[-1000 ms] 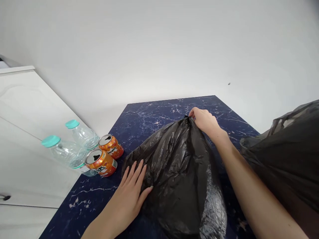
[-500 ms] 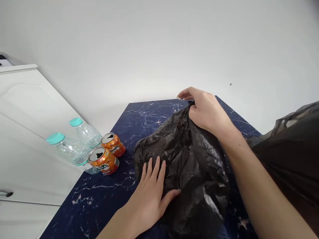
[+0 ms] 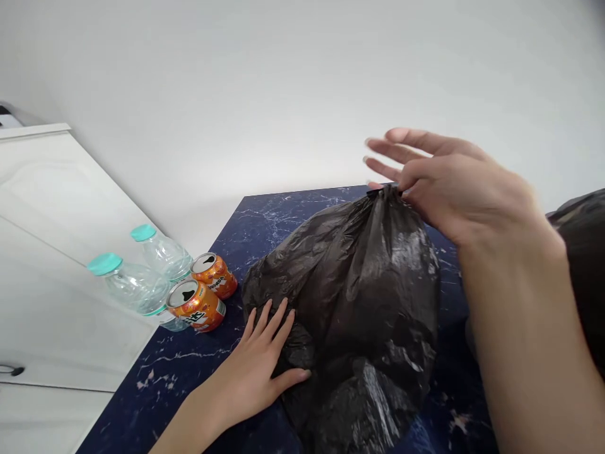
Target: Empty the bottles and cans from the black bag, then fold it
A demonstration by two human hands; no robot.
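Note:
A black plastic bag lies puffed out on the dark blue marbled table, its neck drawn up into tight pleats. My left hand rests flat on the bag's left side, fingers spread and holding nothing. At the top, my right hand pinches the gathered neck low between thumb and finger, while the other fingers stretch out to the left. The very end of the neck is partly hidden behind that hand. What the bag contains cannot be seen.
Two orange drink cans, both opened, stand left of the bag. Beside them are two clear bottles with turquoise caps. A white cabinet borders the table on the left. Another dark bag shows at the right edge.
My right hand has risen and moved right, pulling the bag's neck up, and its fingers have spread. The bag looks fuller and smoother. My left hand has slid slightly left.

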